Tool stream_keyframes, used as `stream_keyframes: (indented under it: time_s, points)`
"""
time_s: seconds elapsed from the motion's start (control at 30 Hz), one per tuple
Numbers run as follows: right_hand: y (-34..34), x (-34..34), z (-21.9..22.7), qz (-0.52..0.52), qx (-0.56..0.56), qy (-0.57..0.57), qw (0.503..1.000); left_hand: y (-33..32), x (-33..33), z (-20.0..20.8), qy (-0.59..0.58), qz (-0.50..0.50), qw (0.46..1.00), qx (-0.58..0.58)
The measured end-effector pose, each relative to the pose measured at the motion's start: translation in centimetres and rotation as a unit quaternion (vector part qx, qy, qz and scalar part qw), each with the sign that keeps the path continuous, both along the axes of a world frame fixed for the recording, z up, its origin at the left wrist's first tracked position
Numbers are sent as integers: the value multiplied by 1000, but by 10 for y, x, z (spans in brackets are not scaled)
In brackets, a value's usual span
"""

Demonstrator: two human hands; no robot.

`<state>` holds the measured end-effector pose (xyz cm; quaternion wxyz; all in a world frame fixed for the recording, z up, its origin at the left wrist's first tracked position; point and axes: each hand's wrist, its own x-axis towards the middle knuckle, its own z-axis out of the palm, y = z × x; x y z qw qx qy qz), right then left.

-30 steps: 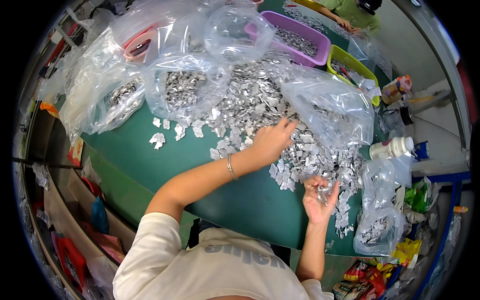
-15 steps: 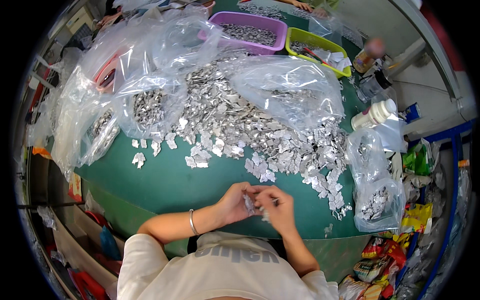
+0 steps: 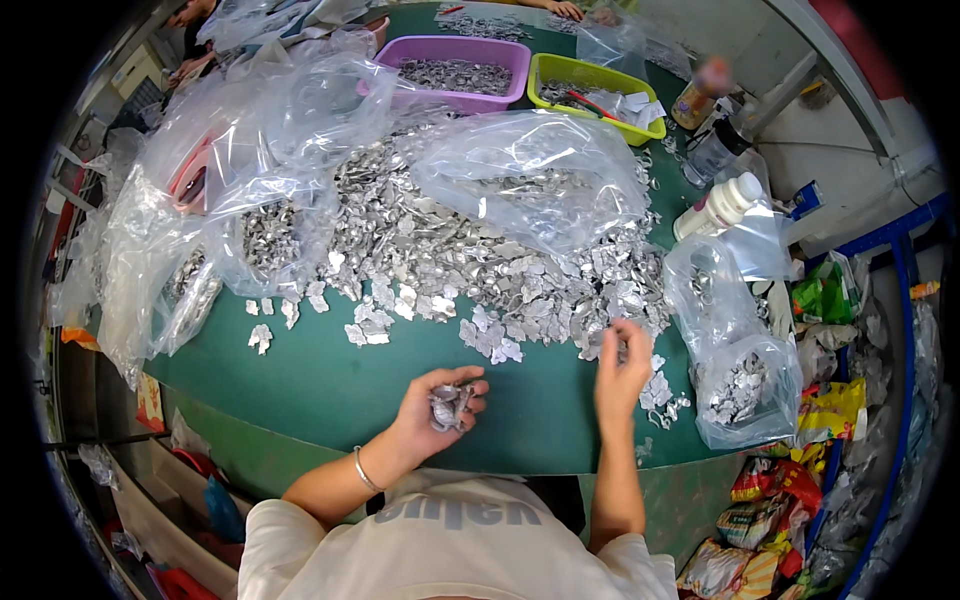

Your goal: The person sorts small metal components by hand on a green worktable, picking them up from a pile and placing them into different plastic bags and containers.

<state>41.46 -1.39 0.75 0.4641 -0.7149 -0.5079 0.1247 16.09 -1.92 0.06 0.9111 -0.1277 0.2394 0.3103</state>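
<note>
My left hand is curled, palm up, round several small silver metal pieces above the table's near side. To its right, my right hand reaches to the near edge of a broad pile of flat silver metal pieces. Its fingers are bent together; whether a piece is between them is too small to tell. Several loose flat pieces lie in front of the pile on the green table. A clear plastic bag covers part of the pile.
Beyond the pile stand a purple basin and a lime-green basin holding metal pieces. Clear bags crowd the left side. On the right are a white bottle and a bag of pieces. Another person's hand shows at the far edge.
My hands have moved apart. The left shifted left and now cups metal pieces in plain sight; the right went right and forward to the pile. The whole view has shifted slightly.
</note>
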Motion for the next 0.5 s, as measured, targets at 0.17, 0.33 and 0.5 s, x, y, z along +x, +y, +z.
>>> stream_keyframes:
  time_s: [0.17, 0.33, 0.5]
  points:
    - [40, 43, -18, -96, -79, -349, 929, 14, 20, 17, 170, -113, 962, 183]
    - [39, 50, -14, -60, -28, -314, 947, 54, 61, 21, 396, -166, 732, 529]
    - [28, 49, -13, -50, -32, -185, 981, 96, 115, 29, 580, -107, 365, 720]
